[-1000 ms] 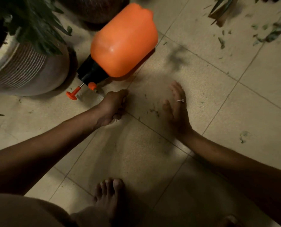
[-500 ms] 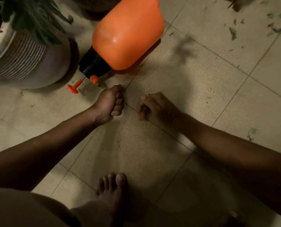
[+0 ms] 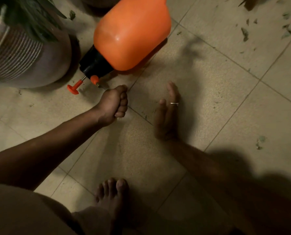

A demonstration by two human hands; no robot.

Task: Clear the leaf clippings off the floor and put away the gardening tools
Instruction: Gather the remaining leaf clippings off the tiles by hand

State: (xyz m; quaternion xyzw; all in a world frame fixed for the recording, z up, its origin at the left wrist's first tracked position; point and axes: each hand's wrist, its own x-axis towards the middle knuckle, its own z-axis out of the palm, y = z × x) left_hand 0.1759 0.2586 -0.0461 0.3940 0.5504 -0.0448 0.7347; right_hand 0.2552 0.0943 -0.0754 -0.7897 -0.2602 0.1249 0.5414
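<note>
Closely beside the sprayer (image 3: 133, 34), the left hand (image 3: 113, 106) is fisted.

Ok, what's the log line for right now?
left hand: fisted, contents hidden | right hand: open, edge on floor | orange pressure sprayer: lying on side | leaf clippings: scattered upper right

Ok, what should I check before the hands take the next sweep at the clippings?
1. Sweeping right hand open, fingers straight: ok.
2. Contents of the fisted left hand: cannot tell.
3. Pale tiled floor free of green leaf clippings: not ok, scattered at upper right.
4. Large orange plastic sprayer bottle put away: not ok, lying on its side beside the left hand.
</note>
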